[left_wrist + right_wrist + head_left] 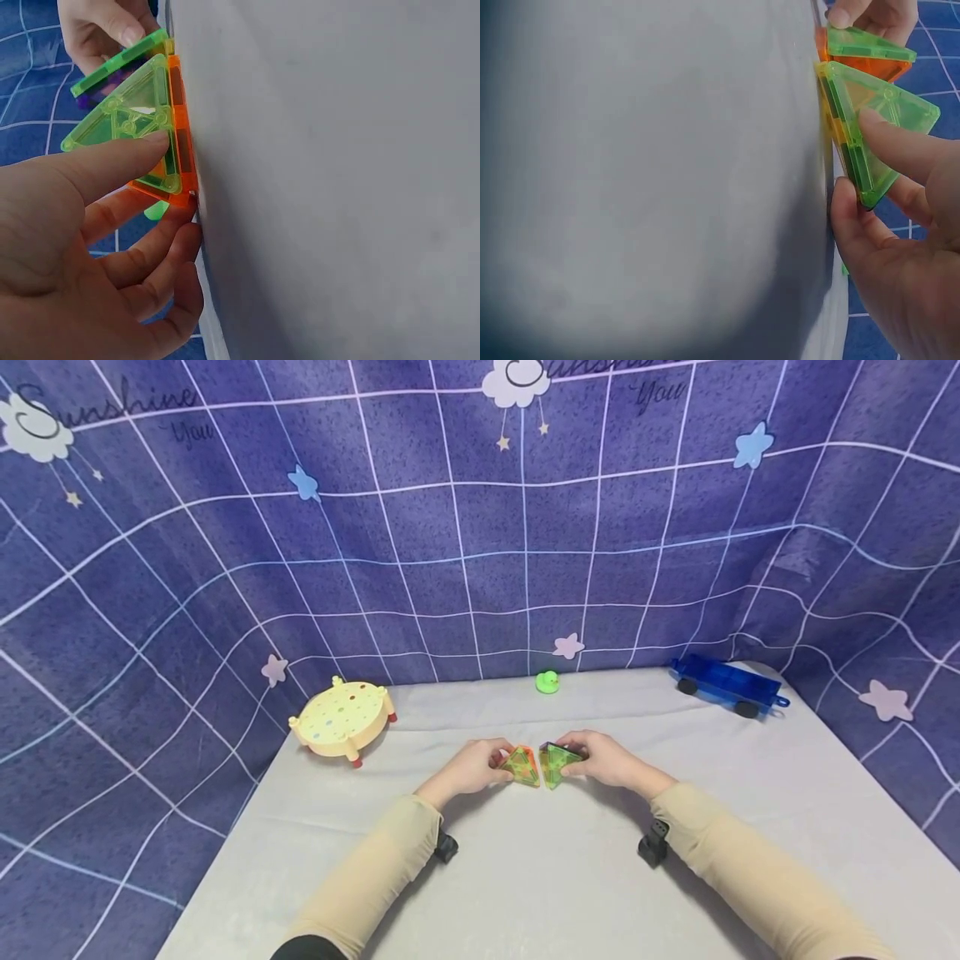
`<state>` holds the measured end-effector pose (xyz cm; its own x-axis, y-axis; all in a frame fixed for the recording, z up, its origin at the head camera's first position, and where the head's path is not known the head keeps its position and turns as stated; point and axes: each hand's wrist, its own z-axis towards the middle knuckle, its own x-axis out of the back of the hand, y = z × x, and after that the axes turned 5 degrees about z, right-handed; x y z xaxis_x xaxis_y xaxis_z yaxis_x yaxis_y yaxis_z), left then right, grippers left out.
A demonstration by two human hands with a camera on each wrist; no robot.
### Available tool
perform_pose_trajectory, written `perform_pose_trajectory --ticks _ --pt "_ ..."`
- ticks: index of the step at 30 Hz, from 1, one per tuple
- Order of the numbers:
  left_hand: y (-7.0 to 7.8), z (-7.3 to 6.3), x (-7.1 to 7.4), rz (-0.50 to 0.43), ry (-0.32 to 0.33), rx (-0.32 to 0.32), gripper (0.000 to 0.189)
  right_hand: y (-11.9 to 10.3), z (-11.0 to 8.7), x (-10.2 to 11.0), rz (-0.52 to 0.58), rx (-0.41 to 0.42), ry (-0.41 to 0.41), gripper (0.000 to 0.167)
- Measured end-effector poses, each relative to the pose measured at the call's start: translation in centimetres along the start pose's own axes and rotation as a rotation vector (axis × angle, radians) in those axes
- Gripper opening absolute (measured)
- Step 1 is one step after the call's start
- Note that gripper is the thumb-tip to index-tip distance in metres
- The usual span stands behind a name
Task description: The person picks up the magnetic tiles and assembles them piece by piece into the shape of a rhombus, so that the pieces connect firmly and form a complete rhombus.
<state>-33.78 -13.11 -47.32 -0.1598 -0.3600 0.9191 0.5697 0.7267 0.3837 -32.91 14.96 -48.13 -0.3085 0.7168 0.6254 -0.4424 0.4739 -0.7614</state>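
Note:
Between thumb and fingers, my left hand [472,767] pinches a small joined piece of translucent triangular magnetic tiles [127,112], yellow-green in front with orange along the table and behind. Facing it, my right hand [606,760] pinches a similar group of triangular magnetic tiles [877,112], green in front, with yellow at the bottom edge and purple behind. In the head view the two pieces stand close together on the table, a narrow gap between them. Both thumbs press on the green faces; fingers partly hide the backs.
A light grey cloth covers the table [525,877]. A green toy duck [547,682] sits behind the hands. At the back left is a cream round toy stand [341,718] with red-tipped legs, at the back right a blue toy wagon [727,683]. A purple-blue curtain [480,568] hangs behind.

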Motion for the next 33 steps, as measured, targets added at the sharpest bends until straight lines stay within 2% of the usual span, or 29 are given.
perform_pose_trajectory --ticks 8,20,33 --pt "0.3 0.3 -0.4 -0.006 -0.016 0.009 0.037 -0.4 0.4 -0.2 -0.002 0.008 0.005 0.039" --pt "0.7 0.4 -0.5 -0.011 -0.006 -0.006 0.038 -1.4 1.2 0.2 -0.022 0.071 0.014 0.039" --pt "0.9 0.3 -0.6 -0.018 -0.007 -0.006 0.036 -1.3 1.0 0.3 -0.028 0.078 0.012 0.038"
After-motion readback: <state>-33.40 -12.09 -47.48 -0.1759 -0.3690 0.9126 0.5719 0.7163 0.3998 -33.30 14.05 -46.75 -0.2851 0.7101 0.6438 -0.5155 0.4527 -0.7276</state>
